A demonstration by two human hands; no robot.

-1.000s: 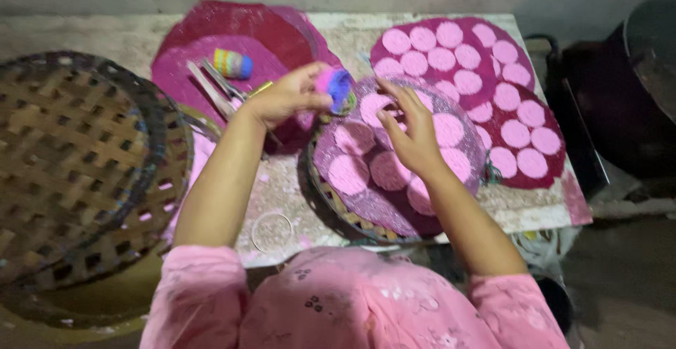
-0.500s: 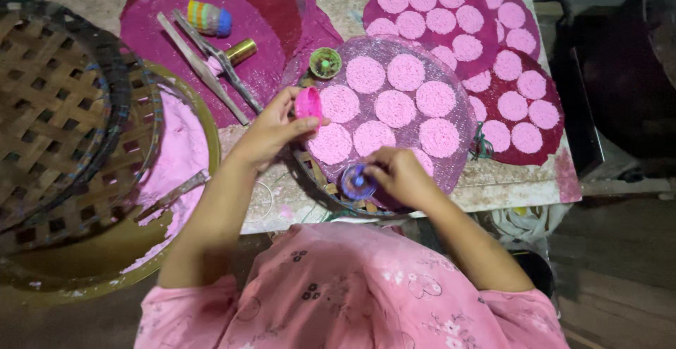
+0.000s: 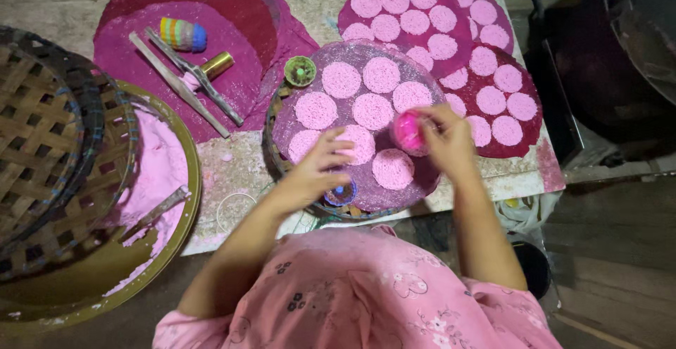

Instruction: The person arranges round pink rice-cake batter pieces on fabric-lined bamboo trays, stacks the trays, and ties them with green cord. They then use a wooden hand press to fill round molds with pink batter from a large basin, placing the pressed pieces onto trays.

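Worn, pale tabletop (image 3: 243,173), dusted with pink powder and crumbs. At far left, a stack of woven bamboo trays (image 3: 42,145), sitting partly over a wide brass-coloured basin (image 3: 186,180) with pink paste inside. At far centre, magenta-stained round mats (image 3: 211,11) bearing metal tongs (image 3: 193,74) and a stack of coloured cups (image 3: 183,34). In the middle, a round woven tray (image 3: 278,159) covered with a purple sheet and pink discs. At far right, two dark magenta mats (image 3: 528,134), overlapping, covered with more pink discs. Near the front edge, a thin ring (image 3: 236,212) lying flat.
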